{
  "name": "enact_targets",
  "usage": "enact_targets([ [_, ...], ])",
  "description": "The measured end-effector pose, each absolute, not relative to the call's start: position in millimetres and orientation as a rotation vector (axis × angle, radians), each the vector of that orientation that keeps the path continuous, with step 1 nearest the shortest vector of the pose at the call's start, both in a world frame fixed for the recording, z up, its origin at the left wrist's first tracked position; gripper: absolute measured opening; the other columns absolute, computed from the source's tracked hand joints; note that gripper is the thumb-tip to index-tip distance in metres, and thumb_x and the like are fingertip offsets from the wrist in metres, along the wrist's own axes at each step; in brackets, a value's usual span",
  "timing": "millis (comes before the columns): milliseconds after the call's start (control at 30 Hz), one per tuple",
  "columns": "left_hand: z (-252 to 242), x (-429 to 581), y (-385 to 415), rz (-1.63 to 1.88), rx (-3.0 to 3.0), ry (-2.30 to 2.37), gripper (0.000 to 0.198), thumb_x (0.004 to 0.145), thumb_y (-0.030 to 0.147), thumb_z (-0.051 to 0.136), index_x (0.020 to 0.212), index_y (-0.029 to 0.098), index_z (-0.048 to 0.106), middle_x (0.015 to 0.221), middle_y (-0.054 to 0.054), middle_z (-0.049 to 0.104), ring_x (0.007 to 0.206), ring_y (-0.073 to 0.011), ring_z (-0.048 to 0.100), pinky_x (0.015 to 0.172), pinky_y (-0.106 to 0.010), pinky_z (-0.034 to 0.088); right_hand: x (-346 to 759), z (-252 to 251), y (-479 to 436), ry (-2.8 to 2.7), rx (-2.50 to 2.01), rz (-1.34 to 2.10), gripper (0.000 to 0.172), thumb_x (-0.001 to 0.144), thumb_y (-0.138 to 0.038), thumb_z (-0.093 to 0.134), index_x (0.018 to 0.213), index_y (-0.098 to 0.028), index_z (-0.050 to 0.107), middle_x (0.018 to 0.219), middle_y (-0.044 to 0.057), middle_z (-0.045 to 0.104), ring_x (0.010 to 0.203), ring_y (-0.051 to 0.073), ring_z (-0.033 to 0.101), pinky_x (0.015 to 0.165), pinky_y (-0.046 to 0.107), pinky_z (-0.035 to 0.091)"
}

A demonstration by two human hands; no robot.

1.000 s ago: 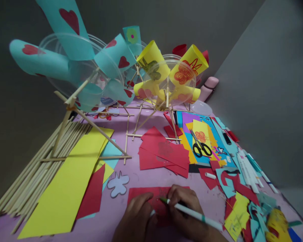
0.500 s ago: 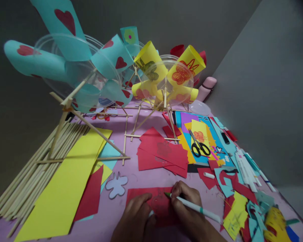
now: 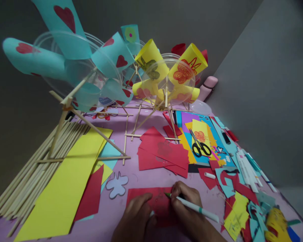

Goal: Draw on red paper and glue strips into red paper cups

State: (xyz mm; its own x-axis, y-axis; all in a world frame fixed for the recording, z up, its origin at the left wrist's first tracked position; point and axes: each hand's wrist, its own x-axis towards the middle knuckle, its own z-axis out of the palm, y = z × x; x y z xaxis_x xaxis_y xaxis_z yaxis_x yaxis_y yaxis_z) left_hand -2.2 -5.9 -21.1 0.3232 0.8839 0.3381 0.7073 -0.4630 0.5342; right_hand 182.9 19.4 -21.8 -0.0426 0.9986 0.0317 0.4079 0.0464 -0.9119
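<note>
Right hand [image 3: 187, 202] grips green-tipped marker [image 3: 199, 209] over red paper [image 3: 159, 200]; left hand [image 3: 135, 216] rests there, grip unclear; print [image 3: 243, 163] on white pens [image 3: 247, 173] too small to read

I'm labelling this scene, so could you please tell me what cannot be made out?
Head view:
Red sheet: lower left hidden by the left hand.
White item in that hand: mostly covered by it, kind unclear.
Upper-left blue paper tube: top cut off by picture edge.
White markers: printing too small to read.

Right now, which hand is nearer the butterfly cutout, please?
Left: the left hand is just right of the butterfly cutout; the right hand is farther right, holding a marker.
</note>
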Motion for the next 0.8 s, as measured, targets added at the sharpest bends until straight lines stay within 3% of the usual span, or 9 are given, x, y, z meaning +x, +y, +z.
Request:
enact_targets([
  [133,-22.9,-1.0,-5.8,0.917,2.290,1.425,0.023,0.095,0.031,0.036,0.096,0.023,0.057,0.100,-0.004,0.069,0.090,-0.0161,0.068,0.077,-0.024,0.057,182.7,-24.8,18.2,-1.586,-1.418,0.954,0.007,0.063,-0.018,0.039,0.059,-0.024,0.038,0.050,-0.006,0.038,0.047,0.012,0.037,0.049,0.026,0.028],
  [467,-19.8,-3.8,-5.4,0.920,2.265,1.412,0.020,0.093,0.030,0.042,0.103,0.024,0.058,0.103,-0.004,0.070,0.092,-0.0168,0.068,0.078,-0.024,0.057,181.3,-19.9,18.5,-1.560,-1.434,0.979,0.011,0.062,-0.016,0.040,0.058,-0.024,0.035,0.049,-0.008,0.035,0.046,0.011,0.034,0.048,0.025,0.026],
  [800,-21.8,-3.2,-4.1,0.896,2.310,1.400,0.022,0.095,0.031,0.037,0.099,0.023,0.058,0.102,-0.005,0.069,0.092,-0.0163,0.067,0.079,-0.025,0.057,182.7,-19.9,17.7,-1.553,-1.467,0.968,0.011,0.063,-0.016,0.041,0.058,-0.024,0.036,0.050,-0.007,0.036,0.048,0.012,0.036,0.048,0.025,0.027],
])
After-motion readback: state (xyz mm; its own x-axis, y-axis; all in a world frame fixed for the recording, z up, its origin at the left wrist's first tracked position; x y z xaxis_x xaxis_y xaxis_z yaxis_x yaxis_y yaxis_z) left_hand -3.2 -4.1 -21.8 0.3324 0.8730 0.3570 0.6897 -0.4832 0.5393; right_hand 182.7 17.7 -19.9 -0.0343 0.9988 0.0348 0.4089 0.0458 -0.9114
